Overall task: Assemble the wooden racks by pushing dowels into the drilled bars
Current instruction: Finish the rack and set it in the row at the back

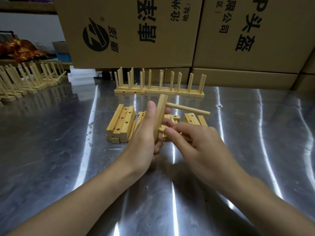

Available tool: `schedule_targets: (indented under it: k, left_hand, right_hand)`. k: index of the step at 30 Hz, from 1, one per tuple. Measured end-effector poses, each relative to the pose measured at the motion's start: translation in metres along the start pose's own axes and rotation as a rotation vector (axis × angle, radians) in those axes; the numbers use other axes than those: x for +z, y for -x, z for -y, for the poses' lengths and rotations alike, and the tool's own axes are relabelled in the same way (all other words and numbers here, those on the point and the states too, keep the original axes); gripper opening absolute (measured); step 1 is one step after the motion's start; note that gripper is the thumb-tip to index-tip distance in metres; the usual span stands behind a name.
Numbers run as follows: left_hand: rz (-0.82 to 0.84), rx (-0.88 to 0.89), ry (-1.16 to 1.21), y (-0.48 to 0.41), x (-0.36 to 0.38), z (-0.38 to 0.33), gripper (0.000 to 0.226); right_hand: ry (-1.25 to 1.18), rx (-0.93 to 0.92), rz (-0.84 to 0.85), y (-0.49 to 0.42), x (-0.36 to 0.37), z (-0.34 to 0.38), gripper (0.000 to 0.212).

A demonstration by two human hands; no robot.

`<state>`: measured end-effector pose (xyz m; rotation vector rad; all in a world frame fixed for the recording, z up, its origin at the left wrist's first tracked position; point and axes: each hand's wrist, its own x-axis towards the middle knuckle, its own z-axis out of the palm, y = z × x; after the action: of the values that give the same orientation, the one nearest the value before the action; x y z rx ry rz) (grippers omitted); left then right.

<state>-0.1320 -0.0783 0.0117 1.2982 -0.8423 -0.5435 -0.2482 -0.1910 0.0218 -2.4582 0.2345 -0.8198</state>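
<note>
My left hand [144, 133] grips a drilled wooden bar [160, 114] held nearly upright above the steel table. One dowel [187, 110] sticks out of the bar's upper part toward the right. My right hand [192, 143] pinches a second dowel [161, 130] whose tip meets the bar's lower part. Behind the hands lies a pile of loose drilled bars [121, 124], and more bars [191, 118] lie to the right of it. Most of the second dowel is hidden by my right fingers.
Finished racks [160, 86] with upright dowels stand in a row at the back of the metal table [68, 167]. More racks [25, 77] line the far left. Large cardboard boxes [136, 31] wall off the back.
</note>
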Motion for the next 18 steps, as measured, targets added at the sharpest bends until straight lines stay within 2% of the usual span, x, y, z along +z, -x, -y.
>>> schedule_targets:
  k: [3, 5, 7, 10, 14, 16, 18]
  left_hand:
    - [-0.022, -0.040, -0.004, 0.000, 0.000, 0.002, 0.075]
    - [-0.042, -0.038, -0.053, 0.001, 0.000, 0.003, 0.070]
    - [-0.056, -0.019, -0.087, 0.003, 0.001, 0.004, 0.064]
    - [-0.076, 0.030, -0.134, 0.004, 0.003, 0.005, 0.059]
    - [-0.087, 0.062, -0.183, 0.005, 0.004, 0.010, 0.058]
    - [-0.097, 0.089, -0.203, 0.005, 0.005, 0.011, 0.054]
    - [-0.099, 0.109, -0.219, 0.005, 0.007, 0.012, 0.046]
  right_hand:
    - [0.019, 0.004, -0.042, 0.003, 0.005, -0.001, 0.034]
    - [-0.049, 0.095, -0.008, 0.001, 0.009, 0.000, 0.041]
    - [-0.170, 0.238, 0.043, -0.002, 0.010, 0.001, 0.046]
    - [-0.494, 0.447, 0.069, -0.002, 0.010, 0.002, 0.048]
    - [-0.787, 0.653, 0.125, -0.002, 0.010, 0.010, 0.047]
    - [-0.884, 0.705, 0.178, -0.002, 0.007, 0.011, 0.046]
    - [-0.864, 0.677, 0.195, -0.002, 0.004, 0.010, 0.047]
